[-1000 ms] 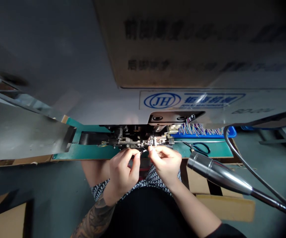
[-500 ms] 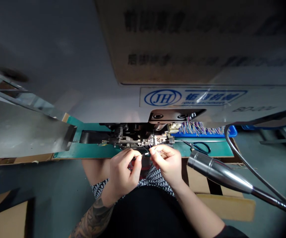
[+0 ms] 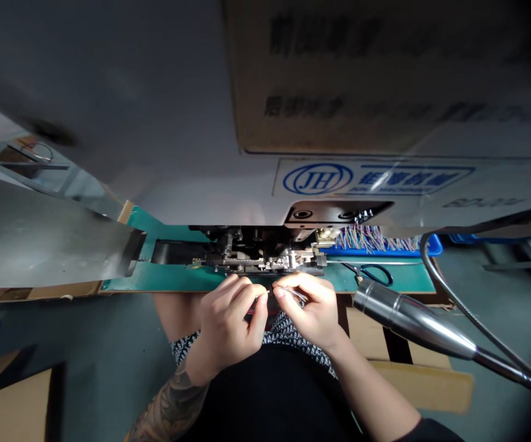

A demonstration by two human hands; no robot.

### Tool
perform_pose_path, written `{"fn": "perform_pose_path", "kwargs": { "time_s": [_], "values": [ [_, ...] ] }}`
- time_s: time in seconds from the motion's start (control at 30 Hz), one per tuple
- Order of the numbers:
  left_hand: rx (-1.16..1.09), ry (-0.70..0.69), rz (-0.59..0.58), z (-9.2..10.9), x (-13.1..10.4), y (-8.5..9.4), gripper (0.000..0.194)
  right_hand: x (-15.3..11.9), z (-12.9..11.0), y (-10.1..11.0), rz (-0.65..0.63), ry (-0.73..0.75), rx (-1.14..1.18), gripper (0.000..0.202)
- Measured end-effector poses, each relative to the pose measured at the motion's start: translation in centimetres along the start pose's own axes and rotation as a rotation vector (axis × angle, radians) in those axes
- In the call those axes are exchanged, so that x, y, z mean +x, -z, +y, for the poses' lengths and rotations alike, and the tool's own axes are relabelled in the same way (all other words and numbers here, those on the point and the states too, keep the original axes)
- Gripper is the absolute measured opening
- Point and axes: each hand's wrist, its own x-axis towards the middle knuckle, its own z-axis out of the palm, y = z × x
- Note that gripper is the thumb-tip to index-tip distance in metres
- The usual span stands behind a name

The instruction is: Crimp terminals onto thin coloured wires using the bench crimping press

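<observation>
My left hand [image 3: 234,318] is closed in a pinch, thumb against forefinger, on a small white-tipped piece [image 3: 267,293]. The rest of that piece is hidden by the fingers. Facing it, my right hand [image 3: 310,309] pinches thin wires [image 3: 298,294], whose pale ends stick out across the palm. Only a small gap parts the two sets of fingertips. Both hands are just in front of the green bench top, above my lap. Right behind them lies the metal feed track [image 3: 265,264] of a crimping machine [image 3: 177,153], and neither hand touches it.
A blue tray [image 3: 412,253] of many coloured wires [image 3: 366,239] stands at the right back. Scissors [image 3: 375,274] lie on the green bench top [image 3: 412,279]. A metal gooseneck lamp [image 3: 412,319] juts in from the right. Cardboard [image 3: 417,383] lies below. The machine's housing overhangs the bench.
Both hands have drawn slightly back from the machine's track. The wires in my right hand now show more clearly, and the white tip sits closer to my left fingertips. My view has shifted slightly left.
</observation>
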Motion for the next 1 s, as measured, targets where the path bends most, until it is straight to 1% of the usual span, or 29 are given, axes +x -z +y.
{"fn": "perform_pose_path", "kwargs": {
  "time_s": [0.17,0.23,0.3,0.43,0.57,0.63,0.73,0.77,0.8,0.83,0.9,0.97,1.0],
  "values": [
    [0.002,-0.014,0.058,0.3,0.0,0.3,0.014,0.2,0.4,-0.3,0.031,0.154,0.027,0.019],
    [0.013,-0.014,0.06,0.4,0.0,0.4,0.014,0.1,0.4,-0.4,0.04,0.166,0.052,0.024],
    [0.024,-0.017,0.056,0.5,0.1,0.3,0.014,-0.1,0.5,-0.4,0.039,0.142,0.058,0.026],
    [0.024,-0.006,0.049,0.4,0.2,0.0,0.013,-0.3,0.6,-0.4,0.072,0.056,0.058,0.024],
    [-0.037,0.077,0.006,0.1,0.0,-0.3,0.013,-0.1,0.7,-0.3,0.1,-0.034,0.085,0.012],
    [-0.117,0.14,-0.026,-0.1,-0.1,-0.3,0.014,0.0,0.5,-0.3,0.077,-0.141,0.159,0.007],
    [-0.251,0.25,-0.078,-0.3,-0.2,-0.1,0.018,0.1,0.0,-0.1,0.044,-0.409,0.315,0.015],
    [-0.288,0.292,-0.095,-0.4,-0.1,0.0,0.019,0.2,-0.2,0.0,0.032,-0.461,0.338,0.017],
    [-0.32,0.33,-0.113,-0.4,-0.1,0.1,0.021,0.2,-0.3,0.2,0.02,-0.466,0.331,0.017],
    [-0.345,0.361,-0.129,-0.5,0.0,0.2,0.022,0.3,-0.3,0.3,0.005,-0.424,0.293,0.017],
    [-0.372,0.396,-0.15,-0.6,0.1,0.3,0.024,0.4,-0.3,0.6,-0.008,-0.274,0.165,0.015],
    [-0.35,0.387,-0.133,-0.6,0.2,0.3,0.024,0.5,-0.1,0.8,0.004,-0.146,0.046,0.013],
    [-0.323,0.372,-0.112,-0.5,0.3,0.2,0.024,0.5,0.0,0.8,0.016,-0.117,0.008,0.012]
  ]
}}
